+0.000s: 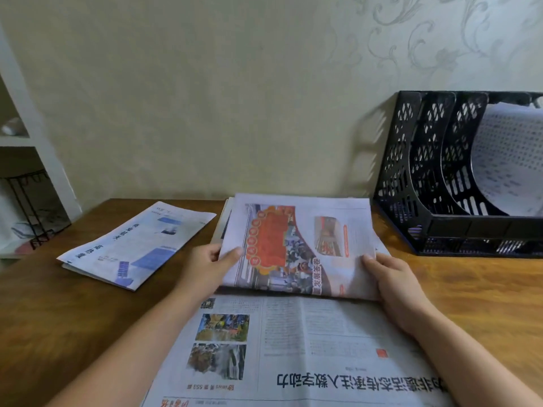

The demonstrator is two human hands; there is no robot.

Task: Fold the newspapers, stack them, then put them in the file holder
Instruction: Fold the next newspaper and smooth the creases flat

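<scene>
Newsprint flap (pixel 299 245) pinched by left hand (pixel 205 267) and right hand (pixel 393 284); uneven pull risks a crooked crease over the open newspaper (pixel 293 348).

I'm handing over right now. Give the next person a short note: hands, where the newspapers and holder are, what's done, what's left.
Left hand pinches the left edge of the half-folded newspaper; right hand grips its right edge near the crease.
Its folded-over upper half lies on the lower half, which is spread flat toward you on the table.
One folded newspaper lies apart at the left, not stacked.
Black file holder stands back right; its rightmost visible slot holds a curled printed sheet.
Done: one paper folded, this one partway.
Left: finish folding, stack both, slot them in.
</scene>
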